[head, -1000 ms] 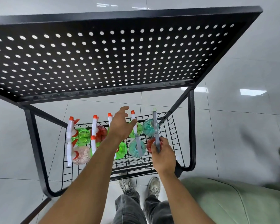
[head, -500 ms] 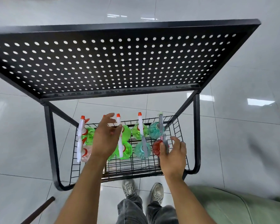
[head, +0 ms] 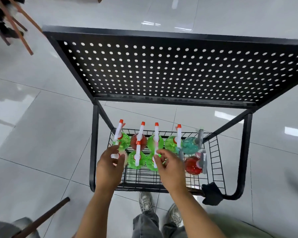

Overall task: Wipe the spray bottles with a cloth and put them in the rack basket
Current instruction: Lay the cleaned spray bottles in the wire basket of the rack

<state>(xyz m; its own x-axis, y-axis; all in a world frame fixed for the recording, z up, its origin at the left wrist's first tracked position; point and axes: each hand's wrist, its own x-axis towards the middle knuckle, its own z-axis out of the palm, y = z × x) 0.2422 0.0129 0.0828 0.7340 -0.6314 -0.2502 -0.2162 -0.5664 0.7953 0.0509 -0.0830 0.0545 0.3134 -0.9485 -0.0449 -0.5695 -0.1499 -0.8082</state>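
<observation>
The black wire rack basket (head: 217, 152) holds several spray bottles in two rows: green, red and teal, among them a red bottle (head: 192, 166) at the front right and a teal bottle (head: 189, 146) behind it. My left hand (head: 108, 169) pinches the white sprayer of the front-left bottle (head: 114, 156), whose body it mostly hides. My right hand (head: 169, 169) curls its thumb and fingers round the sprayer of a front-row green bottle (head: 150, 164). A dark cloth (head: 212, 193) hangs over the basket's front right corner.
The rack's black perforated top shelf (head: 162, 69) overhangs the far side of the basket. A brown wooden pole (head: 45, 217) lies at the lower left, chair legs (head: 15, 26) at the upper left. A pale green cushion (head: 248, 229) is at the lower right.
My right hand let go of the red bottle at the front right and moved left to a green bottle. My left hand dropped to the front-left bottle. The view shifted, showing the cloth.
</observation>
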